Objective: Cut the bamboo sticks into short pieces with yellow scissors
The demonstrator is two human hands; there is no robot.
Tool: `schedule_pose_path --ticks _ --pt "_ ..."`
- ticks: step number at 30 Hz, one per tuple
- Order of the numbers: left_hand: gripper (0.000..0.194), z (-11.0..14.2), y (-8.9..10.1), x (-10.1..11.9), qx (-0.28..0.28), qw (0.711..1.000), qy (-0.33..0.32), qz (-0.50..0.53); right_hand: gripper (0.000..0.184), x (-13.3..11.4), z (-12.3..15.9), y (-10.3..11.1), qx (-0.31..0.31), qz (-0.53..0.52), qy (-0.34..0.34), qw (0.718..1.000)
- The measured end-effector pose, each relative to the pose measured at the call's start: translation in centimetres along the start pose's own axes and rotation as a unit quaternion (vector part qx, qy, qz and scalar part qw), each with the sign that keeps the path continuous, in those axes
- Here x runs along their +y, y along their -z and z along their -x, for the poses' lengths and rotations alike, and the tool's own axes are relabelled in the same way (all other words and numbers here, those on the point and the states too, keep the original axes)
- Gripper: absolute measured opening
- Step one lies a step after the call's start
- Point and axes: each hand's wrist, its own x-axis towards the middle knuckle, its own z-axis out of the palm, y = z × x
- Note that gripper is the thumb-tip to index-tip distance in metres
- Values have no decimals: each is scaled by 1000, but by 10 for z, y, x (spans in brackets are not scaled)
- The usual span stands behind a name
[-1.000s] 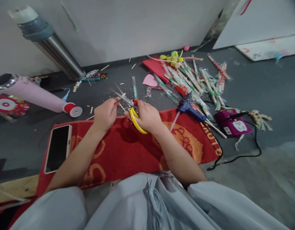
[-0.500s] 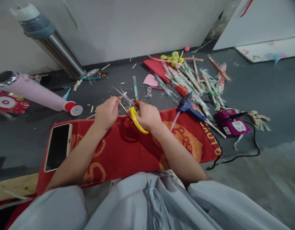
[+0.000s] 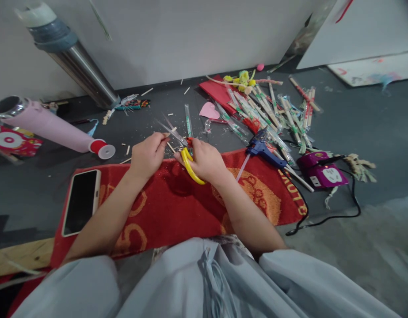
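My right hand [image 3: 207, 161] is wrapped round the yellow handle of a pair of scissors [image 3: 193, 170]. The scissors' blades are parted and point away to the left. Close by, my left hand [image 3: 147, 155] pinches a short pale stick [image 3: 171, 130], whose end lies by the blades; whether the blades touch it I cannot tell. Another thin pale stick [image 3: 171, 147] shows between the two hands. Both hands are over the far edge of a red towel [image 3: 177, 207]. Small cut bits are scattered on the dark table around them.
A blue glue gun [image 3: 265, 152] and a purple power socket [image 3: 323, 170] with a black cable stand right. Behind them lie several wrapped sticks [image 3: 266, 110] and a pink paper heart [image 3: 209, 110]. A phone [image 3: 81, 203], a pink tumbler [image 3: 54, 126] and a steel flask [image 3: 87, 66] are left.
Hands, scissors and stick hold nearly the same pose. The whole view has shifted very slightly.
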Motion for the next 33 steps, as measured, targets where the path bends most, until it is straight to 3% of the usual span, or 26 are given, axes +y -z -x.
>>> schedule_pose_path --ticks 9,21,33 --pt "27 0 3 2 -30 999 -7 21 70 2 0 0 14 0 28 1000" --pt "26 1 1 0 -29 999 -8 -15 59 -4 -2 5 -38 -3 -35 999" --pt "26 1 1 0 -40 998 -3 -39 60 -3 -2 0 -20 9 -33 999"
